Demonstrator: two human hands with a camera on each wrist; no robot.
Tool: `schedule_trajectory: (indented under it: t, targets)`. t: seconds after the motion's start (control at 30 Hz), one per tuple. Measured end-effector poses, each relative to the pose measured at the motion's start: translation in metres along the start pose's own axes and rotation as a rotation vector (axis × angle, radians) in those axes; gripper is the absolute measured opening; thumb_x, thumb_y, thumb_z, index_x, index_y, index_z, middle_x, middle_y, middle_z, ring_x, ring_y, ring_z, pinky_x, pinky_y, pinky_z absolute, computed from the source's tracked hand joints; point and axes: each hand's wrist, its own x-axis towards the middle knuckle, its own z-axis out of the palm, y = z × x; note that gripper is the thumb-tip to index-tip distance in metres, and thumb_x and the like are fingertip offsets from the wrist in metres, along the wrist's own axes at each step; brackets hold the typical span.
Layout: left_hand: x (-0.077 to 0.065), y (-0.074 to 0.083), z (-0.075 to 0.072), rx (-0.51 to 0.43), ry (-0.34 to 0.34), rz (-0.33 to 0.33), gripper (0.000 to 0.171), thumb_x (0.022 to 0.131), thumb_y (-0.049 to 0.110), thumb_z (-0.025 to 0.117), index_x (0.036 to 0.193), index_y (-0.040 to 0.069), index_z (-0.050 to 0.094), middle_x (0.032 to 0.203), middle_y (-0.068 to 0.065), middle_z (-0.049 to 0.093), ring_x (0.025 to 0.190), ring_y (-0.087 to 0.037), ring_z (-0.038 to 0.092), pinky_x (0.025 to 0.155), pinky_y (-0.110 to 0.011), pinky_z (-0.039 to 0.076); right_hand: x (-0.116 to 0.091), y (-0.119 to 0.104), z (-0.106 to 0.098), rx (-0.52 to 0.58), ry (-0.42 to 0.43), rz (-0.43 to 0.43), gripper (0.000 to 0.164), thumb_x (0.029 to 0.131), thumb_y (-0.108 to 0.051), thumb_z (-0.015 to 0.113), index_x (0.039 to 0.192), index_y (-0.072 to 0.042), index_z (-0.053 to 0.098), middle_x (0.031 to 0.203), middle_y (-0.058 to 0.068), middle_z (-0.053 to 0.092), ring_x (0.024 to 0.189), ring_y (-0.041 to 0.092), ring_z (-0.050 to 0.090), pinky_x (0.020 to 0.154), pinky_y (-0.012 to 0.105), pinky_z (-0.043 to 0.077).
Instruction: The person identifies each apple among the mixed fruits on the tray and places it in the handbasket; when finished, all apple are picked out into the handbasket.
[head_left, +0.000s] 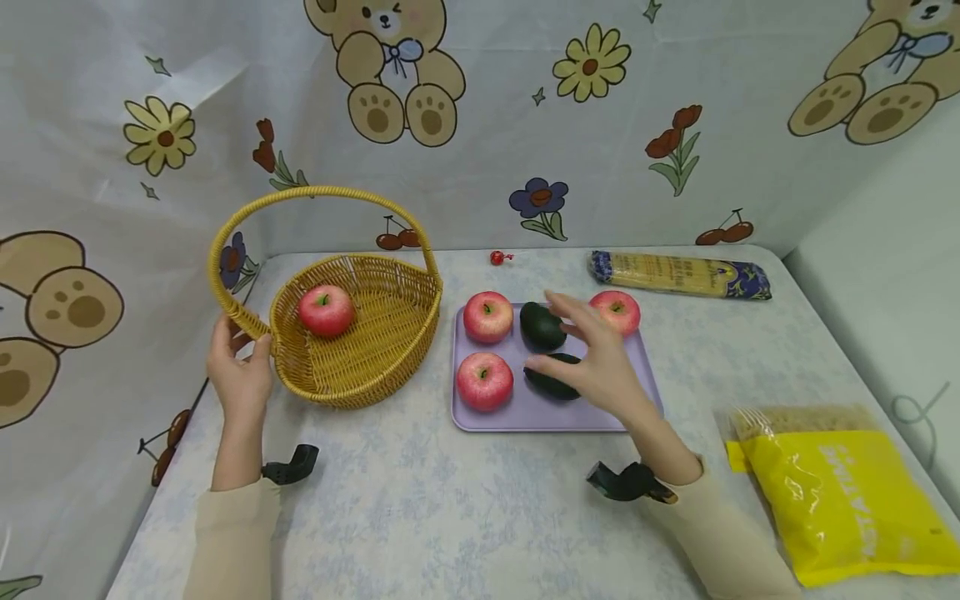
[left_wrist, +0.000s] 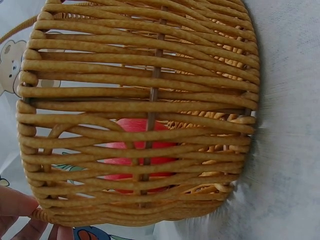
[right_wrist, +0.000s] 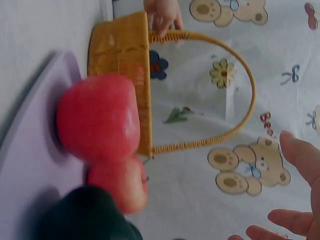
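At the left stands a yellow wicker basket [head_left: 382,358] with a tall handle, holding one red apple [head_left: 326,311]. My left hand [head_left: 242,373] pinches the handle's base at the basket's left side. In the left wrist view, red shows through the gaps of the weave [left_wrist: 150,105]. A purple tray [head_left: 540,420] carries red apples at the upper left [head_left: 488,317], lower left [head_left: 484,382] and upper right [head_left: 615,313]. Two dark green avocados, an upper one [head_left: 542,327] and a lower one [head_left: 550,382], lie between. Over these hovers my right hand [head_left: 596,354], thumb and fingers apart, holding nothing.
Behind the tray lies a long packet of noodles [head_left: 667,275]. A small red cherry-like piece [head_left: 498,258] is near the back edge. At the right front rests a yellow bag of pasta [head_left: 855,500]. A printed cloth [head_left: 495,83] hangs behind the table.
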Motion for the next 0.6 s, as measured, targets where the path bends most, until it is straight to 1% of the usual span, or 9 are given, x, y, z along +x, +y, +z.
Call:
schedule_trajectory:
  t: [0.1,0.17,0.2,0.23,0.33,0.4,0.47,0.6]
  targets:
    - [0.001,0.000,0.000,-0.003,-0.001,-0.002,0.050,0.098,0.012,0.056,0.142,0.034,0.046,0.136,-0.003,0.054,0.119,-0.015,0.052,0.086,-0.025,0.045,0.001,0.012,-0.026,-0.028,0.083,0.080,0.081,0.074,-0.007,0.084,0.146,-0.012,0.046,0.143,0.011,0.052,0.126,0.030,0.053,0.104,0.042,0.046]
    - [0.001,0.001,0.000,-0.007,0.000,-0.006,0.050,0.098,0.012,0.056,0.142,0.035,0.046,0.136,-0.003,0.054,0.118,-0.015,0.052,0.086,-0.025,0.045,0.003,0.019,-0.041,-0.050,0.137,0.128,0.080,0.076,-0.008,0.083,0.146,-0.013,0.046,0.144,0.011,0.051,0.126,0.029,0.053,0.105,0.041,0.045]
    - [0.001,0.001,0.000,-0.009,0.000,-0.007,0.050,0.098,0.011,0.056,0.142,0.035,0.047,0.136,-0.003,0.054,0.118,-0.015,0.052,0.086,-0.025,0.045,0.004,0.022,-0.048,-0.066,0.164,0.148,0.079,0.077,-0.009,0.083,0.146,-0.014,0.046,0.144,0.011,0.051,0.125,0.029,0.053,0.104,0.039,0.046]
    - [0.001,0.001,0.000,-0.009,0.001,-0.007,0.050,0.098,0.011,0.056,0.142,0.034,0.047,0.136,-0.003,0.054,0.118,-0.015,0.052,0.086,-0.025,0.045,0.006,0.026,-0.054,-0.076,0.190,0.166,0.078,0.077,-0.010,0.082,0.146,-0.014,0.046,0.144,0.012,0.051,0.126,0.029,0.052,0.104,0.042,0.046]
    - [0.001,0.001,0.000,-0.011,-0.001,-0.007,0.051,0.098,0.011,0.056,0.142,0.035,0.046,0.135,-0.003,0.054,0.118,-0.014,0.052,0.086,-0.025,0.045,0.009,0.039,-0.069,-0.108,0.252,0.219,0.079,0.079,-0.015,0.082,0.148,-0.015,0.044,0.146,0.010,0.050,0.129,0.029,0.051,0.104,0.041,0.046]
    - [0.000,0.001,0.000,-0.012,-0.001,0.001,0.051,0.098,0.011,0.056,0.143,0.034,0.046,0.135,-0.004,0.054,0.118,-0.015,0.052,0.086,-0.024,0.045,0.009,0.049,-0.076,-0.122,0.273,0.259,0.080,0.081,-0.019,0.080,0.150,-0.017,0.040,0.149,0.010,0.046,0.132,0.031,0.048,0.106,0.045,0.044]
    - [0.000,0.000,0.000,-0.013,0.000,0.008,0.051,0.098,0.011,0.056,0.143,0.033,0.046,0.135,-0.004,0.054,0.117,-0.015,0.052,0.085,-0.023,0.045,0.009,0.057,-0.080,-0.116,0.276,0.291,0.082,0.083,-0.021,0.079,0.152,-0.018,0.035,0.154,0.009,0.041,0.135,0.033,0.045,0.107,0.052,0.041]
    - [-0.001,0.001,0.000,-0.014,0.002,0.012,0.051,0.098,0.010,0.056,0.143,0.033,0.046,0.135,-0.005,0.054,0.117,-0.014,0.052,0.083,-0.022,0.044,0.010,0.070,-0.085,-0.076,0.259,0.347,0.088,0.085,-0.024,0.077,0.156,-0.018,0.025,0.159,0.008,0.031,0.140,0.034,0.038,0.110,0.056,0.035]
